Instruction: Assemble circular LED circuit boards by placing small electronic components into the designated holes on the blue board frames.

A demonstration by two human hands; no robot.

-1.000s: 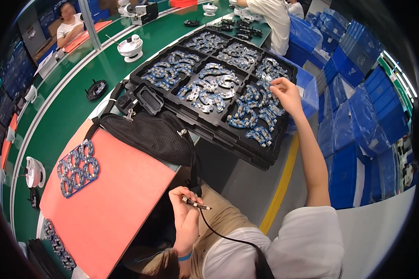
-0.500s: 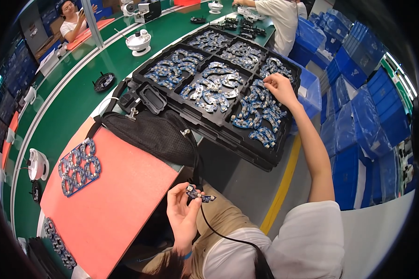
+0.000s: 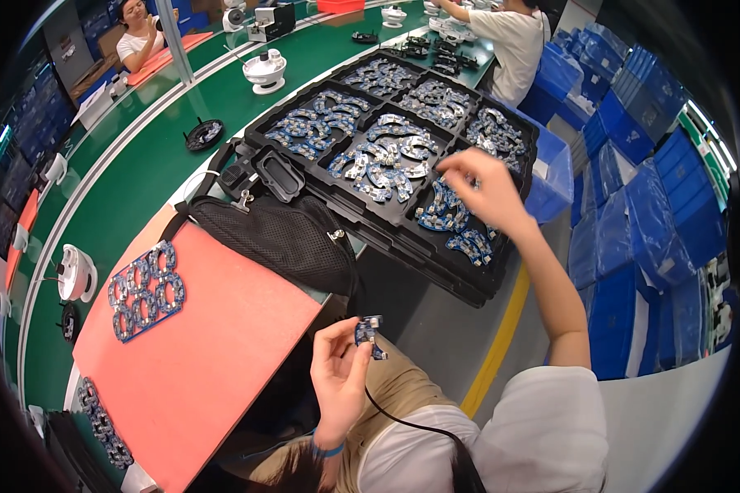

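My left hand (image 3: 339, 374) pinches a small curved blue circuit board (image 3: 369, 332) between thumb and fingers, above my lap. The board stands roughly upright, with pale components along it. Over the near right compartment of the black tray (image 3: 419, 238) hovers my right hand (image 3: 489, 191). Its fingers are bent and slightly apart, with nothing visible in them. Beneath it lie several loose curved circuit boards (image 3: 441, 209), partly hidden by the hand. Similar boards fill the tray's other compartments.
On the pink mat (image 3: 214, 304) lies an unsplit panel of circuit boards (image 3: 146, 292); another panel (image 3: 104, 423) is at its near left edge. A black mesh bag (image 3: 271, 238) sits beside the tray. White housings (image 3: 265, 72) stand on the green conveyor (image 3: 152, 164). Blue bins (image 3: 625, 222) are stacked right.
My right hand has moved nearer and slightly left over the tray. My left hand has shifted right and turned its circuit board more upright. The view has moved slightly.
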